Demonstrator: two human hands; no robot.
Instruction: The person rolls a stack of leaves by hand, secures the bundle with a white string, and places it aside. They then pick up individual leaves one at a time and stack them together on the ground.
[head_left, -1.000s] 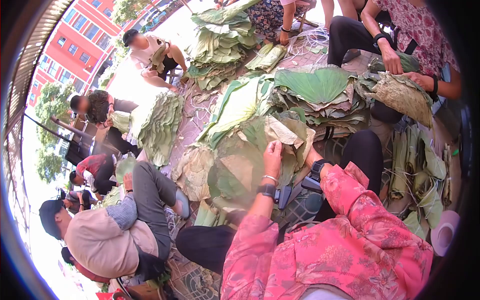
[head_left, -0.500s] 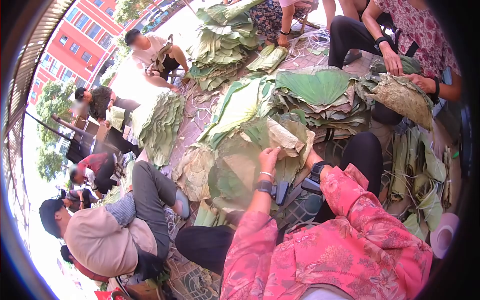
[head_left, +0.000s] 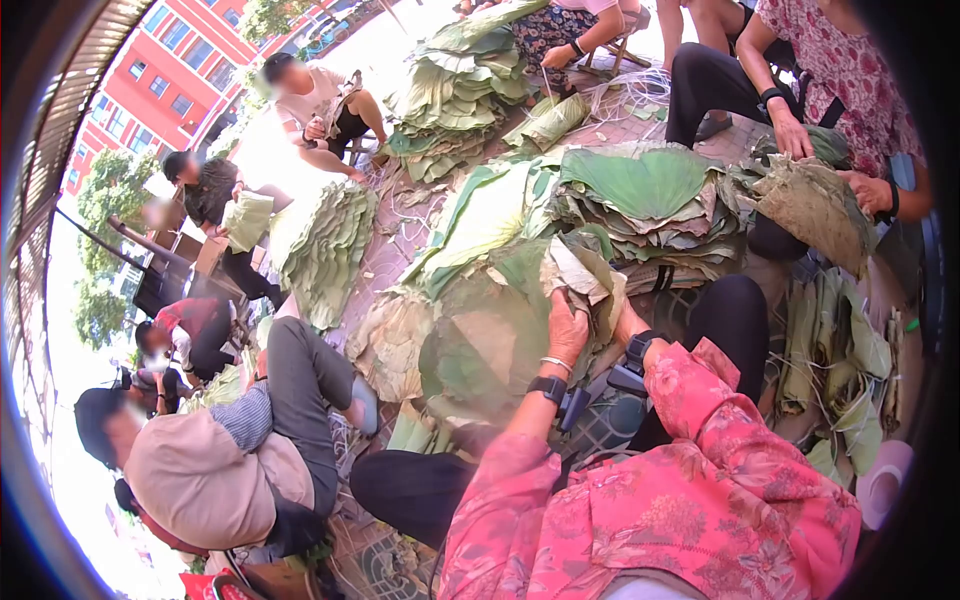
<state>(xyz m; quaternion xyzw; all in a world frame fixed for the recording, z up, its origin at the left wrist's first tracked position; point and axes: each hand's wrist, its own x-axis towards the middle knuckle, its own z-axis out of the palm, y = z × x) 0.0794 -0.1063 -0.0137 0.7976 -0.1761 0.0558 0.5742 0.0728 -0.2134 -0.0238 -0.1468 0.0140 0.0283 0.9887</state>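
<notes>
Large dried green and brown leaves lie layered in front of me. My left hand (head_left: 567, 330) grips the near edge of a folded leaf bundle (head_left: 580, 270), its fingers closed on the pale brown fold. On the bundle's right side, my right hand (head_left: 628, 325) is wrapped round the edge, partly hidden by the leaves. Just left of the bundle lies a broad green-brown leaf (head_left: 470, 350). Beyond it, a green leaf (head_left: 640, 182) tops a thick leaf stack.
Tall leaf stacks (head_left: 325, 250) stand at the left and top. A co-worker (head_left: 215, 470) sits close at left; another person's hand (head_left: 793, 135) touches leaves at upper right. Tied leaf rolls (head_left: 800, 345) lie at right. White string (head_left: 625, 100) is scattered on the paving.
My left hand has moved right and slightly down along the folded leaf edge. At upper right, the other person's hands have moved apart. A co-worker at upper left has raised a hand.
</notes>
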